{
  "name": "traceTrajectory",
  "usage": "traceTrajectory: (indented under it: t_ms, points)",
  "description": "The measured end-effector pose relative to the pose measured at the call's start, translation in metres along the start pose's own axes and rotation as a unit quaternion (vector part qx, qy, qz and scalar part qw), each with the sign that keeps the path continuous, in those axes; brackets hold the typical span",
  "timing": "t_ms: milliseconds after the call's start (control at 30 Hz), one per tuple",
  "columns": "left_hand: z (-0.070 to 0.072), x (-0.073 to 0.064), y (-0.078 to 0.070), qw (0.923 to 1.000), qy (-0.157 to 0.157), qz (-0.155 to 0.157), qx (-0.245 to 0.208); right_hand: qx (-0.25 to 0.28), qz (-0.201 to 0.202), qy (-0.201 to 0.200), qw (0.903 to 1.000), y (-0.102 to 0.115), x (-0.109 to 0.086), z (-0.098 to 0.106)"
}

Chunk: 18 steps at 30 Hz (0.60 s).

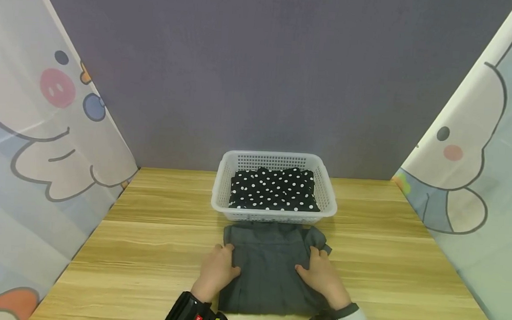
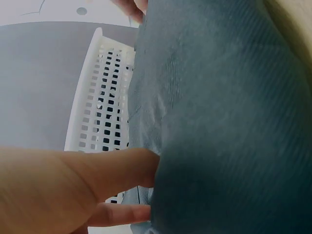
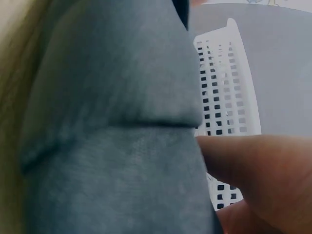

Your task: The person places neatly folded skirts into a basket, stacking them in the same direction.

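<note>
A dark grey folded garment (image 1: 268, 273) lies on the table in front of the basket, with a band-like seam near its far edge and a bunched fold at its far right corner. My left hand (image 1: 217, 270) grips its left side, thumb over the cloth. On the right side, my right hand (image 1: 320, 277) holds the cloth near the bunched corner. In the left wrist view the thumb (image 2: 122, 168) meets the raised grey cloth (image 2: 229, 122). Cloth hides the thumb's tip in the right wrist view, where the right thumb (image 3: 253, 161) reaches behind it.
A white plastic basket (image 1: 274, 213) with perforated walls stands just beyond the garment. Inside lies black cloth with white dots (image 1: 273, 190). Behind the wooden table (image 1: 145, 251) rises a grey panel (image 1: 270, 73), and cartoon-printed sheets (image 1: 13, 174) flank both sides.
</note>
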<state>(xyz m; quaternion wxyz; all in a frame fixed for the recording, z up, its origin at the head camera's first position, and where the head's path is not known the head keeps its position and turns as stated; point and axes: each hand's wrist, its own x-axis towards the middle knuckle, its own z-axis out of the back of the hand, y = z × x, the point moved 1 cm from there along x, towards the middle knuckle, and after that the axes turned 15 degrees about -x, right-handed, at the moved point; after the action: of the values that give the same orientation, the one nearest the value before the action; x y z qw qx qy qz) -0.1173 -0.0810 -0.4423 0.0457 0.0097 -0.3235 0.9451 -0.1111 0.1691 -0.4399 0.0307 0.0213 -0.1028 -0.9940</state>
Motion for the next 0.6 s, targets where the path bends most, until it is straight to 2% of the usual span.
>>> traceTrajectory:
  t_ms: [600]
  points:
    - [-0.0084, 0.0048, -0.0019, 0.9969, -0.002, 0.042, -0.067, 0.073, -0.018, -0.021, 0.9969, 0.0019, 0.003, -0.0102]
